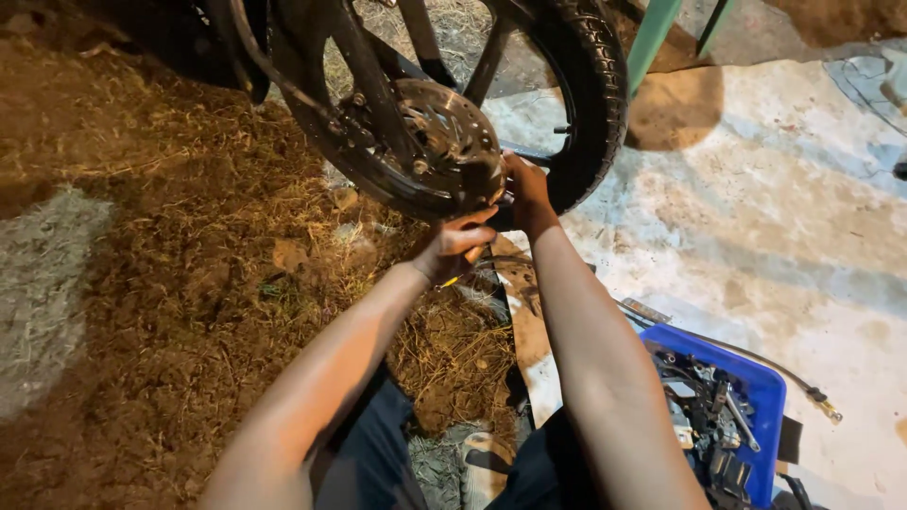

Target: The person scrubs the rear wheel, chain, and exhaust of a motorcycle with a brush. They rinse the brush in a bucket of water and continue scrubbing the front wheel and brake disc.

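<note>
At wheel: both hands on brake disc (449, 142).
Left hand (453, 247): curled, grip unclear.
Right hand (525, 194): closed at disc edge, grip unclear.
Blue tray (756, 378): metal tools.

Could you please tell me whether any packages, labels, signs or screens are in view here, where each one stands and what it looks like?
No labels, signs or screens show.
Blue tray: the nearest thing to a package, on the pale concrete at lower right beside the right forearm; rectangular, open-topped, bright blue plastic, filled with dark metal tools and parts.
Both hands, left hand and right hand, are at the brake disc of the black wheel, away from the tray.
</note>
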